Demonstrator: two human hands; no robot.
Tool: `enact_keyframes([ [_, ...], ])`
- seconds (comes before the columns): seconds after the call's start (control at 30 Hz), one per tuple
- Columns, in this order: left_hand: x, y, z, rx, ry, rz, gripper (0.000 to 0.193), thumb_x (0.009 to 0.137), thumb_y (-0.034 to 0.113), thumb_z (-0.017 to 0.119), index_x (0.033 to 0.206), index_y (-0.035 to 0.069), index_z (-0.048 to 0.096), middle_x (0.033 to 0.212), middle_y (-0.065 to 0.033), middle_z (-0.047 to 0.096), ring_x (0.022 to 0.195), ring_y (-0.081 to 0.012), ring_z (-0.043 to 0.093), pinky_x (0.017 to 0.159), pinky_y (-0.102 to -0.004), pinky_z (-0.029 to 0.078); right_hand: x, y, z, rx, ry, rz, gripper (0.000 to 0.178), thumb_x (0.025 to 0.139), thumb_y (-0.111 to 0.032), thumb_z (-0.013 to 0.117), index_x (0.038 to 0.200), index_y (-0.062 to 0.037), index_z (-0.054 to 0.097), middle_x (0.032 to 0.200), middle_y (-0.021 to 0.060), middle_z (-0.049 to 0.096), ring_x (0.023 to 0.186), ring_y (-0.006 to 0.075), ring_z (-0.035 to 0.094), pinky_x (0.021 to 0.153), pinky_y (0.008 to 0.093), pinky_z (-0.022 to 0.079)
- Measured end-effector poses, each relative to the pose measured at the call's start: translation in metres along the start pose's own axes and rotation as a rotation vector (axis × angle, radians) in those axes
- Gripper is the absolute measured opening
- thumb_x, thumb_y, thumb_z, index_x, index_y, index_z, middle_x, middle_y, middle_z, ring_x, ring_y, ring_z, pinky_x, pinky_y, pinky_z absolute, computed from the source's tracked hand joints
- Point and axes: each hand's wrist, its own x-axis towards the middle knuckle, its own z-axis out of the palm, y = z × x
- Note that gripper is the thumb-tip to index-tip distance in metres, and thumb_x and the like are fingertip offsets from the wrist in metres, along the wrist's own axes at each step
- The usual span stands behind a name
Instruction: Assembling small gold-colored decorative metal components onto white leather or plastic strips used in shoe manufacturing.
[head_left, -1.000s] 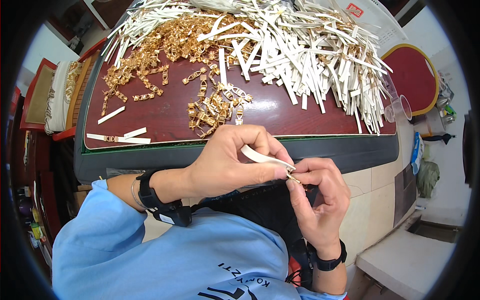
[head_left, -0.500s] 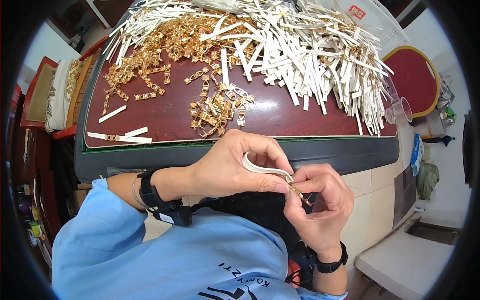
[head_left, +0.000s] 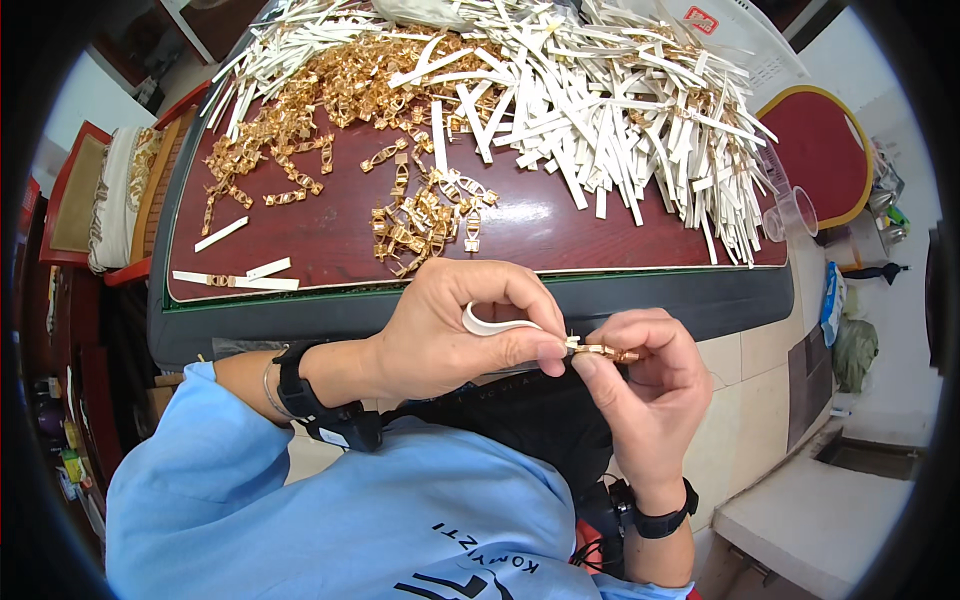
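Observation:
Between the thumb and fingers of my left hand [head_left: 465, 320] a white strap [head_left: 486, 325] is pinched, bent into a loop. Its end meets a gold metal buckle [head_left: 607, 352], which the thumb and fingers of my right hand [head_left: 650, 375] grip. Strap end and buckle touch in the gap between both hands; whether they are joined I cannot tell. Both hands are in front of the table's near edge. Beyond them on the dark red table [head_left: 560, 235] lies a small heap of gold buckles [head_left: 425, 220].
A large pile of white straps [head_left: 620, 120] covers the back right, beside a bigger heap of gold buckles [head_left: 370, 75]. At the left front lie loose straps, one with a buckle [head_left: 222, 281]. Clear plastic cups [head_left: 795, 215] and a red-backed chair [head_left: 815, 150] are at the right.
The buckle has swung from slanting downward to nearly level. My right hand has turned with it and the fingers have shifted along it. My left hand has moved slightly left with the strap.

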Motion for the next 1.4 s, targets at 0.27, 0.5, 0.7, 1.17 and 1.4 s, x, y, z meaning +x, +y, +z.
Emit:
enact_keyframes([
  [0.27, -0.004, -0.005, 0.011, 0.091, 0.136, 0.121, 0.009, 0.086, -0.009, 0.065, 0.093, -0.003, 0.063, 0.095, -0.0162, 0.067, 0.086, -0.0198, 0.069, 0.076, -0.0295, 0.057, -0.001, 0.01, -0.002, 0.626, -0.022, 0.29, 0.027, 0.087, 0.004, 0.066, 0.111, 0.0034, 0.055, 0.099, 0.0137, 0.065, 0.088, 0.0148, 0.063, 0.081, 0.0268, 0.052],
  [0.5, -0.009, -0.015, 0.017, 0.093, 0.215, 0.18, 0.007, 0.086, 0.0, 0.068, 0.092, -0.001, 0.064, 0.092, -0.0099, 0.069, 0.083, -0.0141, 0.067, 0.075, -0.0272, 0.054, -0.005, 0.01, 0.003, 0.989, 0.034, 0.488, 0.026, 0.092, -0.003, 0.062, 0.117, 0.0015, 0.055, 0.103, 0.0166, 0.065, 0.088, 0.016, 0.064, 0.081, 0.0279, 0.052],
  [0.7, -0.008, -0.001, 0.017, 0.24, 0.101, 0.158, 0.014, 0.086, -0.008, 0.065, 0.098, -0.004, 0.063, 0.097, -0.0156, 0.068, 0.091, -0.0206, 0.067, 0.081, -0.0308, 0.054, 0.009, 0.004, -0.011, 0.681, -0.034, 0.365, 0.021, 0.091, -0.003, 0.063, 0.11, 0.002, 0.057, 0.102, 0.0132, 0.065, 0.086, 0.0144, 0.063, 0.079, 0.0264, 0.049],
  [1.17, 0.008, -0.01, 0.003, 0.2, 0.1, -0.113, 0.012, 0.093, 0.0, 0.059, 0.104, -0.004, 0.064, 0.103, -0.0124, 0.066, 0.094, -0.0164, 0.065, 0.083, -0.0294, 0.053, 0.103, 0.038, -0.004, -0.569, 0.013, -0.065, 0.01, 0.081, 0.001, 0.061, 0.091, 0.0038, 0.06, 0.076, 0.0164, 0.065, 0.066, 0.0255, 0.065, 0.064, 0.0354, 0.05],
  [1.4, 0.007, -0.011, 0.0, 0.081, 0.128, -0.082, 0.012, 0.094, 0.001, 0.059, 0.104, -0.005, 0.063, 0.098, -0.0125, 0.068, 0.086, -0.0163, 0.067, 0.079, -0.0285, 0.054, 0.116, 0.051, 0.014, -0.908, -0.072, -0.237, 0.016, 0.078, 0.004, 0.062, 0.093, 0.0013, 0.057, 0.091, 0.0215, 0.063, 0.085, 0.0403, 0.062, 0.074, 0.0468, 0.049],
])
